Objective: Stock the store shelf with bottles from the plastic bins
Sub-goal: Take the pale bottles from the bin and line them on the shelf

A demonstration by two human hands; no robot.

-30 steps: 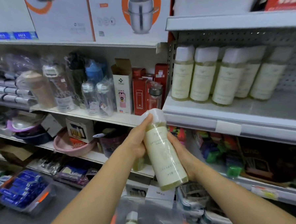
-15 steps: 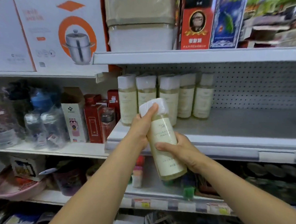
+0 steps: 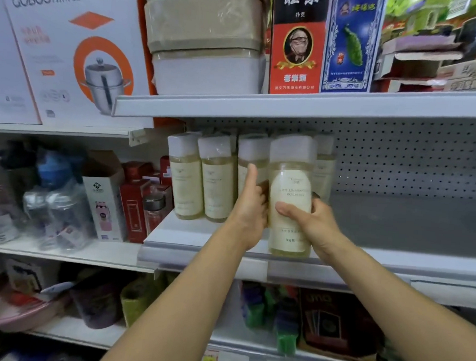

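I hold an upright pale yellow bottle [image 3: 290,183] with a white cap and cream label at the front edge of the grey shelf [image 3: 394,230]. My left hand [image 3: 250,211] grips its left side, thumb raised. My right hand [image 3: 309,222] wraps its lower right side, thumb across the label. Several matching bottles [image 3: 187,177] stand in a row on the shelf just behind and to the left. No plastic bins are in view.
The shelf to the right of the bottles is bare back to the pegboard wall [image 3: 412,156]. A shelf above [image 3: 290,105] carries boxes and containers. Left shelves hold drink bottles and red boxes [image 3: 133,202]. Lower shelves hold a pink basin [image 3: 12,312] and card packs.
The bottle has gone from tilted to upright and risen to the shelf's front edge, in front of the stocked row. Both hands moved up and forward with it.
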